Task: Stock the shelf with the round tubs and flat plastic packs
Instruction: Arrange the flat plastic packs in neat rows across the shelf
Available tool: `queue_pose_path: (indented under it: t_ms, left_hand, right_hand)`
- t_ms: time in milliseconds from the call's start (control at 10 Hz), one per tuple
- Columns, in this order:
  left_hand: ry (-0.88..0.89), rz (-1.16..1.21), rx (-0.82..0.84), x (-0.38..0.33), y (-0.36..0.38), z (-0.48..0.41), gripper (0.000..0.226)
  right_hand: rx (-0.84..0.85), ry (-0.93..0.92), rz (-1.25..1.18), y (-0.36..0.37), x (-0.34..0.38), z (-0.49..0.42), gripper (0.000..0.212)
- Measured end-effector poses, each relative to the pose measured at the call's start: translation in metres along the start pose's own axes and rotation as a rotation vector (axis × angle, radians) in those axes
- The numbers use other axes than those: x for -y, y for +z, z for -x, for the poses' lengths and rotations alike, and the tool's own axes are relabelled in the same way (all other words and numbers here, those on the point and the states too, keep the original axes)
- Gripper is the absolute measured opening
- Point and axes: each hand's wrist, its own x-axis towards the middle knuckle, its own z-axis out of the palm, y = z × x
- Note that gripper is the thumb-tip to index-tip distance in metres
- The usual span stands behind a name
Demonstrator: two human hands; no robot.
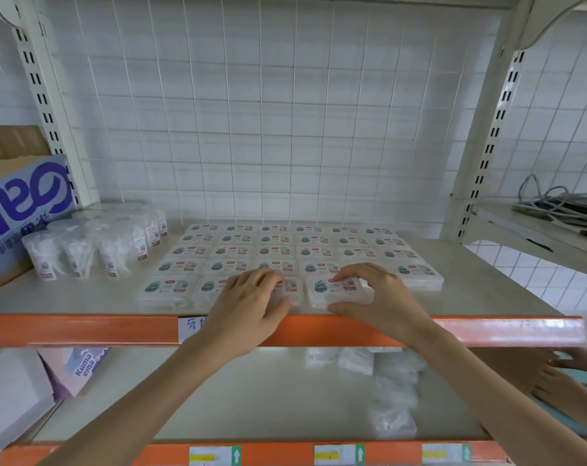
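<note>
Right hand (376, 294) pinches a front-row flat pack (332, 288); left hand (251, 304) covers the neighbouring pack (293, 288), its grip impossible to tell.

Both arms reaching forward, left hand (251, 302) palm-down, right hand (377, 297) arched (thumb low), fingers (352, 272) curled

Shop: tagged shelving (83, 329) w/ packs (275, 250)

Grid of flat packs (275, 250): clear plastic, white contents, printed labels up, lying flat, edge to edge, centre of shelf (66, 297). Front row at 6 o'clock near orange lip; two there pinched, one per grip, left hand (248, 304) and right hand (379, 297). Round tubs (93, 243): clear, white contents, upright, clustered at 9 o'clock, just beside packs.
</note>
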Motion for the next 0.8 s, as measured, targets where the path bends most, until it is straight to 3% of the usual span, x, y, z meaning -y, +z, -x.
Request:
queue_pose_path:
  t_ms: [200, 800]
  left_hand:
    - [-0.004, -0.102, -0.078, 0.001, 0.008, 0.003, 0.055]
    - [-0.01, -0.154, -0.069, -0.001, 0.01, 0.005, 0.049]
  right_hand:
    - [0.019, 0.017, 0.016, 0.005, 0.001, -0.004, 0.04]
    - [0.018, -0.035, 0.11, 0.013, -0.001, -0.009, 0.035]
